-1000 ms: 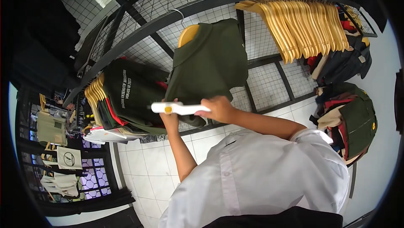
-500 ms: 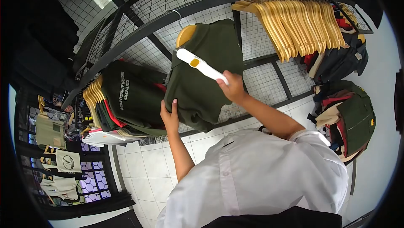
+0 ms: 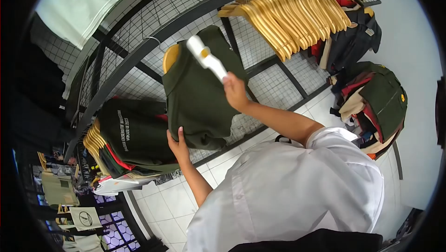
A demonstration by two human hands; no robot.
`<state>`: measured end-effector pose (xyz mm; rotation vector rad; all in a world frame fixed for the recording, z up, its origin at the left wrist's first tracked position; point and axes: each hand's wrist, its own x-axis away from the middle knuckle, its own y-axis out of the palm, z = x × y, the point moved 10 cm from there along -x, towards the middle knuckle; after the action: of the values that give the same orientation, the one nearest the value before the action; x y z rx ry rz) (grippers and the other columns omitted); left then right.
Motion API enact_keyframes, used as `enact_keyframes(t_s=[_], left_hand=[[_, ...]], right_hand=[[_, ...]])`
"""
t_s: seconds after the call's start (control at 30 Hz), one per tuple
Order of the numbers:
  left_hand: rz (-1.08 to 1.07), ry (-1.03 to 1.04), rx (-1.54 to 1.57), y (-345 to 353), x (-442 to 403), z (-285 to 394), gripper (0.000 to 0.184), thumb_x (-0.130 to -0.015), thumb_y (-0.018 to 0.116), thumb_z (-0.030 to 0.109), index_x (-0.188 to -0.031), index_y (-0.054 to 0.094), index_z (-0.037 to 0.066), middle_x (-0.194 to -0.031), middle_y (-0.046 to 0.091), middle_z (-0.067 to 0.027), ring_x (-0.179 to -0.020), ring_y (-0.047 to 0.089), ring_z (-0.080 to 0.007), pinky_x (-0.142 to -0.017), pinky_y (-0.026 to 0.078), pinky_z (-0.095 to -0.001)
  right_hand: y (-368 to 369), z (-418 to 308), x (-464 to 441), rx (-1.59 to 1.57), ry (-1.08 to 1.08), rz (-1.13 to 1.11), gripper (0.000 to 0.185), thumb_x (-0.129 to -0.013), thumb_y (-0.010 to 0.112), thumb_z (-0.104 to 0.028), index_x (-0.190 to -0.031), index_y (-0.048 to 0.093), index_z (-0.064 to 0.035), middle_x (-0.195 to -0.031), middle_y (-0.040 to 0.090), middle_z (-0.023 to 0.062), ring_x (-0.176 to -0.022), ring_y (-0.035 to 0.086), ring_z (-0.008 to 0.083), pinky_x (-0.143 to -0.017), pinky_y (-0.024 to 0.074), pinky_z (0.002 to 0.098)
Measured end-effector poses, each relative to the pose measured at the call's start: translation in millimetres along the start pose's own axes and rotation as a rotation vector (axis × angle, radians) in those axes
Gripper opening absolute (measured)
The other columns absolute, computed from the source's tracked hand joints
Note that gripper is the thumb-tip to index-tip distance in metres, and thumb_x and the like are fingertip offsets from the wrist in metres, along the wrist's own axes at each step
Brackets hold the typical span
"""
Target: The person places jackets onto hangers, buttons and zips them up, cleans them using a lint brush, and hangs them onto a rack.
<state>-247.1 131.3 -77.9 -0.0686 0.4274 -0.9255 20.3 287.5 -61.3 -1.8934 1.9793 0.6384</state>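
A dark green shirt (image 3: 200,98) hangs on a wooden hanger (image 3: 171,58) from the black rack bar (image 3: 134,59). My right hand (image 3: 236,93) is closed round the handle of a white tool with a yellow button (image 3: 204,56), which is tilted over the upper part of the shirt and slightly blurred. At the shirt's lower left edge is my left hand (image 3: 179,146), its thumb and fingers at the cloth; the edge seems to lie in its grasp.
Dark printed shirts (image 3: 132,129) hang at the left. Many bare wooden hangers (image 3: 297,19) hang at the upper right. More clothes (image 3: 381,101) hang at the right, and a white garment (image 3: 83,5) is at the upper left. White floor tiles (image 3: 172,205) show below.
The white tool has gone from level between my hands up onto the shirt's upper part. My left hand has moved to the shirt's lower edge. The view has shifted and turned.
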Motion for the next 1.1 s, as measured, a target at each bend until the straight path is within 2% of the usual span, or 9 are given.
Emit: enact_keyframes(t_s=[0.13, 0.23, 0.33, 0.47, 0.53, 0.67, 0.8, 0.93, 1.1], left_hand=[[0.005, -0.032, 0.014, -4, 2, -1, 0.023, -0.091, 0.061, 0.018, -0.102, 0.054, -0.001, -0.092, 0.06, -0.0074, -0.085, 0.051, -0.0135, -0.08, 0.041, -0.025], [0.026, -0.007, -0.011, -5, 5, 6, 0.024, -0.091, 0.061, 0.018, -0.102, 0.054, -0.001, -0.092, 0.06, -0.0073, -0.085, 0.051, -0.0136, -0.08, 0.041, -0.0249], [0.04, -0.013, 0.008, -7, 5, 0, 0.023, -0.091, 0.061, 0.018, -0.102, 0.054, -0.001, -0.092, 0.059, -0.0072, -0.085, 0.051, -0.0137, -0.08, 0.041, -0.0247], [0.036, -0.017, -0.021, -10, 11, 6, 0.023, -0.091, 0.06, 0.018, -0.102, 0.054, -0.001, -0.091, 0.059, -0.007, -0.084, 0.051, -0.0138, -0.08, 0.04, -0.0246], [0.037, -0.01, -0.043, -13, 10, 8, 0.023, -0.091, 0.06, 0.018, -0.102, 0.054, -0.001, -0.091, 0.059, -0.0069, -0.084, 0.051, -0.0138, -0.08, 0.04, -0.0246], [0.044, -0.014, -0.004, -8, 11, 6, 0.023, -0.091, 0.06, 0.018, -0.101, 0.054, -0.001, -0.089, 0.059, -0.0068, -0.083, 0.05, -0.0139, -0.079, 0.04, -0.0246], [0.023, -0.047, -0.015, -8, 13, 9, 0.023, -0.091, 0.06, 0.018, -0.101, 0.053, -0.001, -0.088, 0.058, -0.0067, -0.083, 0.05, -0.0134, -0.079, 0.04, -0.0246], [0.031, -0.032, -0.029, -2, 16, 8, 0.023, -0.091, 0.06, 0.019, -0.101, 0.053, -0.001, -0.089, 0.058, -0.0065, -0.084, 0.049, -0.0128, -0.08, 0.04, -0.0245], [-0.012, -0.062, 0.009, 1, 16, 5, 0.024, -0.091, 0.061, 0.02, -0.101, 0.053, -0.001, -0.09, 0.059, -0.0066, -0.084, 0.049, -0.0124, -0.08, 0.04, -0.0244]], right_hand=[[25, 4, 18, -0.01, -0.019, -0.053, 0.031, -0.097, 0.05, -0.023, -0.076, 0.043, -0.0001, -0.056, 0.036, 0.0121, -0.051, 0.033, 0.0167, -0.047, 0.0336, 0.0335], [19, 49, 27, -0.252, 0.377, 0.182, 0.031, -0.097, 0.049, -0.023, -0.077, 0.044, -0.0004, -0.057, 0.036, 0.0122, -0.053, 0.031, 0.0174, -0.048, 0.0336, 0.0332], [33, 6, 38, -0.048, 0.051, -0.136, 0.029, -0.098, 0.047, -0.02, -0.076, 0.045, -0.0005, -0.055, 0.039, 0.0072, -0.053, 0.035, 0.0138, -0.048, 0.0339, 0.0331], [9, 37, 41, -0.029, 0.104, 0.198, 0.027, -0.095, 0.051, -0.021, -0.079, 0.046, -0.0013, -0.058, 0.043, 0.0113, -0.055, 0.035, 0.0138, -0.049, 0.0352, 0.0332], [10, 70, 41, -0.113, 0.347, 0.114, 0.027, -0.095, 0.053, -0.022, -0.079, 0.047, -0.0014, -0.06, 0.046, 0.0153, -0.055, 0.039, 0.014, -0.05, 0.0364, 0.0336], [28, 15, 35, 0.013, 0.039, -0.124, 0.029, -0.097, 0.049, -0.022, -0.078, 0.045, -0.0004, -0.056, 0.042, 0.0153, -0.049, 0.035, 0.0177, -0.046, 0.0338, 0.0349], [2, 40, 21, 0.109, 0.209, 0.206, 0.027, -0.096, 0.051, -0.023, -0.082, 0.045, -0.0013, -0.056, 0.043, 0.0156, -0.046, 0.039, 0.0213, -0.045, 0.0345, 0.0345], [16, 7, 25, 0.029, 0.044, -0.104, 0.029, -0.098, 0.047, -0.023, -0.078, 0.046, -0.0012, -0.055, 0.043, 0.015, -0.048, 0.048, 0.0221, -0.046, 0.0357, 0.0353], [18, 44, 29, 0.052, 0.208, 0.034, 0.031, -0.099, 0.045, -0.025, -0.08, 0.046, -0.0002, -0.055, 0.041, 0.0132, -0.047, 0.039, 0.0214, -0.046, 0.0334, 0.0349]])
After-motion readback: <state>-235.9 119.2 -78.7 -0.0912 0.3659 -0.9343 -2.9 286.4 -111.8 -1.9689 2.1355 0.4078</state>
